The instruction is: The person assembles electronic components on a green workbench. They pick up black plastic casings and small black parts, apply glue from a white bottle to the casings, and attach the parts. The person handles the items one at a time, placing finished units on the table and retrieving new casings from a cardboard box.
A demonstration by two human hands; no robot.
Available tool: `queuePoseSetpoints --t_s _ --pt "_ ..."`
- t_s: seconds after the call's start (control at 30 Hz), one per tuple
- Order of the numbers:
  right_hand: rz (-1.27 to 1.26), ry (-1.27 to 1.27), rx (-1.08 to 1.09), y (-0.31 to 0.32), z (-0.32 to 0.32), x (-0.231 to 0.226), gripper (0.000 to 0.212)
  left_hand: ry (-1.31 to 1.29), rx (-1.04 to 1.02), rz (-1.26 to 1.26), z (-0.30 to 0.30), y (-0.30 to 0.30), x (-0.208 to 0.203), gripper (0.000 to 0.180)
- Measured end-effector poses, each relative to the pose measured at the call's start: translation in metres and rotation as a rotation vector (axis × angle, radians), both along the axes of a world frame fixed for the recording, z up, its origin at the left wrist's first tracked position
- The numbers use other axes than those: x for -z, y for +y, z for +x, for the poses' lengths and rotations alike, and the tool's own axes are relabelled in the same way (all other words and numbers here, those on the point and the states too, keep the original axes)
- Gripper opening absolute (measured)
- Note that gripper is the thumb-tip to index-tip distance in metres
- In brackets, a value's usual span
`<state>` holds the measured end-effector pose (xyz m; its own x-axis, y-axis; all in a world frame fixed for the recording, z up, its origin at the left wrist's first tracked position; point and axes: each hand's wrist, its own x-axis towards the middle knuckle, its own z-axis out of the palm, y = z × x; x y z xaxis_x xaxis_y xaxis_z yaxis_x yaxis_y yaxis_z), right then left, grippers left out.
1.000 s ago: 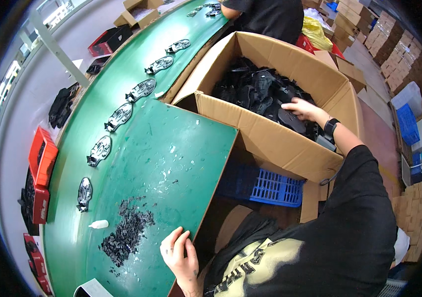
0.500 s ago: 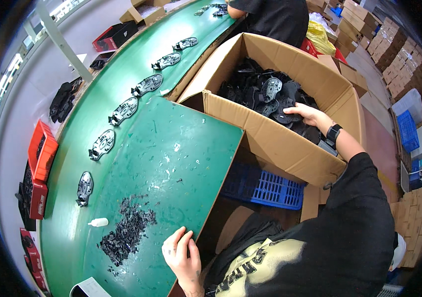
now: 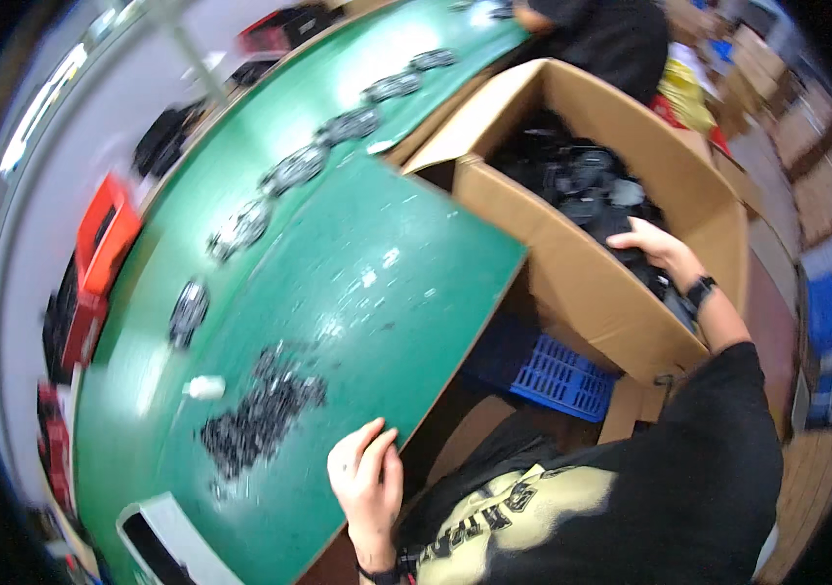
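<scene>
At the right, my right hand [image 3: 658, 246] reaches into a large open cardboard box [image 3: 572, 234] among dark plastic parts [image 3: 587, 180]. Its thumb lies out over a black plastic part, and the fingers curl underneath, partly hidden and blurred. Nothing is held in my left hand [image 3: 369, 478], which rests at the near edge of the green table board [image 3: 416, 292] with its fingers loosely apart. A heap of small black plastic pieces [image 3: 255, 419] lies to its left. Several oval black and silver shells [image 3: 189, 314] form a curved row along the green belt [image 3: 143, 351].
A small white bottle [image 3: 205, 387] lies beside the heap. An open white box [image 3: 177, 541] sits at the lower left. Red bins [image 3: 104, 239] line the far left edge. Below the cardboard box is a blue crate [image 3: 564, 378]. Another person's arm [image 3: 533, 19] shows at the top.
The view has turned, so the scene sits further right and is blurred. Inside the box, my right hand has drawn slightly nearer to me. My left hand stays at the board's edge.
</scene>
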<state>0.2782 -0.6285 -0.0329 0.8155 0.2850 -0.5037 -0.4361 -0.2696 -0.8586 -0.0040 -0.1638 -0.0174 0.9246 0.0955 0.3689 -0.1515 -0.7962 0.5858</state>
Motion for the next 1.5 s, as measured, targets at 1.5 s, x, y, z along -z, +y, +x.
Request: queuePoseSetpoints --t_s 1.5 --pt "0.509 -0.366 0.387 0.065 -0.001 -0.121 0.043 0.097 0.191 0.009 0.027 0.016 -0.062 0.069"
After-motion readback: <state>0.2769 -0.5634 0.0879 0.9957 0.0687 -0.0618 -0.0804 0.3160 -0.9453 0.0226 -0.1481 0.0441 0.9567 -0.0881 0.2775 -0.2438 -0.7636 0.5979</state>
